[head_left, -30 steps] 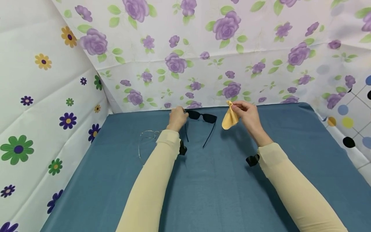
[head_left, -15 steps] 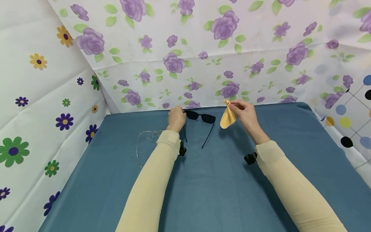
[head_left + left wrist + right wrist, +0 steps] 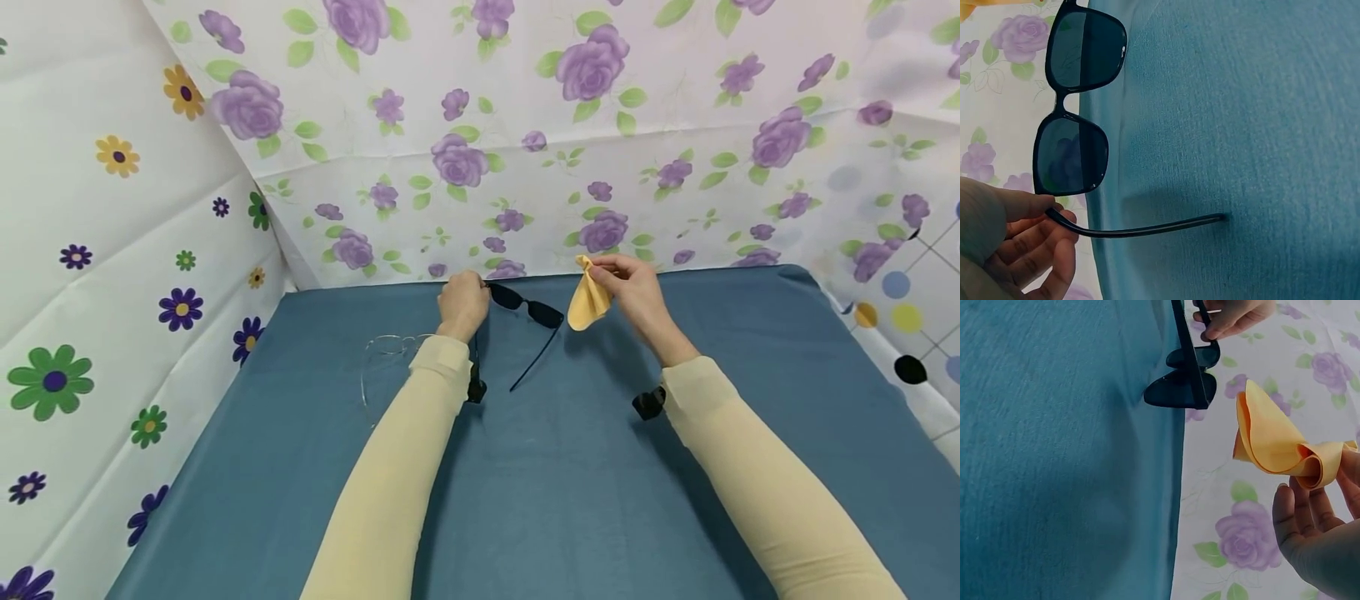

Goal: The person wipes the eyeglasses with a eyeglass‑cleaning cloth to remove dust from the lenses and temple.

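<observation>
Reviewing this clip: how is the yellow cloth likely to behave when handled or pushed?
The yellow cloth is probably floppy, since it hangs in folds from the right hand. It seems light, as a single pinch holds it up. Its edges look thin in the right wrist view, so if pushed it would likely bunch up rather than roll.

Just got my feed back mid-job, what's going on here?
A person's left grip pinches the unfolded dark sunglasses by one corner. Their right grip holds a yellow cloth, not touching the sunglasses. Thin-rimmed glasses lie on the blue tablecloth, partly hidden by the left sleeve.
</observation>
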Available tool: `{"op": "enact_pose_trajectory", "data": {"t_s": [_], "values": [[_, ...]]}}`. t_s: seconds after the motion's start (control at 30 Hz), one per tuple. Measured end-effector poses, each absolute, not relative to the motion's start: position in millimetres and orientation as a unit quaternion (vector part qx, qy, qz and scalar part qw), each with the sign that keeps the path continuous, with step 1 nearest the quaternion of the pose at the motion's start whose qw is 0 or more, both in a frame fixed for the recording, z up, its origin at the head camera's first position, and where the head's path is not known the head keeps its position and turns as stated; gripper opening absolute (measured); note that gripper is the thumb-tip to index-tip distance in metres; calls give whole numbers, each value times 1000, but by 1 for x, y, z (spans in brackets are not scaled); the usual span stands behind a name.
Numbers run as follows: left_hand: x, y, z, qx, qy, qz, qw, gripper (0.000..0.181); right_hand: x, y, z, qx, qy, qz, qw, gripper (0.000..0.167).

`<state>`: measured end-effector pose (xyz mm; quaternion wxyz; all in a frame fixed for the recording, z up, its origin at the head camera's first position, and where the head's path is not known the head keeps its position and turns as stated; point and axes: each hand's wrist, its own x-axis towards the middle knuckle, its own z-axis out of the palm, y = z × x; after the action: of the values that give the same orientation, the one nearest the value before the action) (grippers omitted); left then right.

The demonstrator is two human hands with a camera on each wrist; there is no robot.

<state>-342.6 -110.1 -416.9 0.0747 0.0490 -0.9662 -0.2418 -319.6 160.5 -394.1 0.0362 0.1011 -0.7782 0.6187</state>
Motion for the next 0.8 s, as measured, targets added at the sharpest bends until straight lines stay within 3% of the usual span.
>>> {"op": "enact_pose_trajectory", "data": {"t_s": [0.8], "values": [[-321,-117,-405,-4,-951,-297,86,22,-314,149,-374,139,-773,617,57,38]]}}
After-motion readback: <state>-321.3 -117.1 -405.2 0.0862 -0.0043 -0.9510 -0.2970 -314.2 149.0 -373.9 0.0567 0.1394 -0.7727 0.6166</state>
